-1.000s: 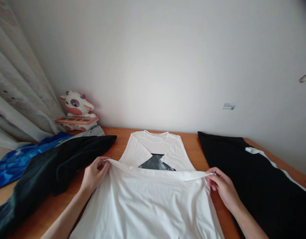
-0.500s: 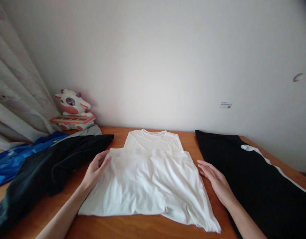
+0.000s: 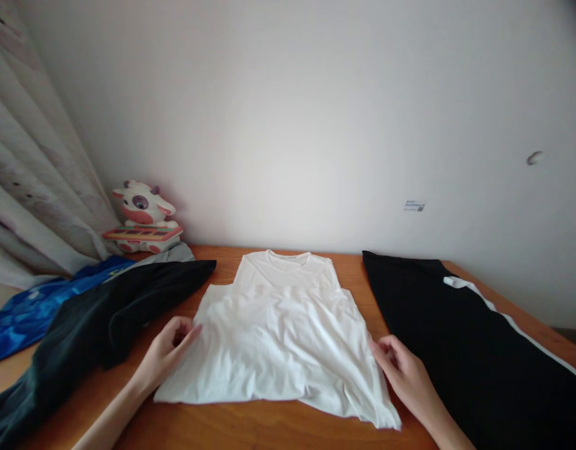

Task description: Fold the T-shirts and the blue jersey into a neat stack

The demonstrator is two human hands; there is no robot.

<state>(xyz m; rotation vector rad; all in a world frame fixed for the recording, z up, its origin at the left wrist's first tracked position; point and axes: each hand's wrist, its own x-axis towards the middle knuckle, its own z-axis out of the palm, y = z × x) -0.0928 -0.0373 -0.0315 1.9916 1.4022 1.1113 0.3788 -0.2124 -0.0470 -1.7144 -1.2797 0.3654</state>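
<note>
A white T-shirt (image 3: 273,344) lies on the wooden table, its round neckline at the far end and its lower part folded up over the body. My left hand (image 3: 170,347) is at the left edge of this folded part, fingers curled and thumb on the cloth, pinching it. On the opposite side my right hand (image 3: 403,365) has curled fingers and pinches the right edge with its thumb on top. Creases run across the folded layer, and its lower right corner sticks out towards me.
To the left lie a dark garment (image 3: 100,312) and a blue patterned cloth (image 3: 49,300). Behind them a cow toy with a keyboard (image 3: 142,219) stands by the curtain (image 3: 39,169). A black garment with a white stripe (image 3: 447,337) covers the table's right side (image 3: 545,325).
Both hands have slid nearer to me along the shirt's side edges. The right fingers, stretched out before, have curled in onto the cloth. The view has shifted slightly.
</note>
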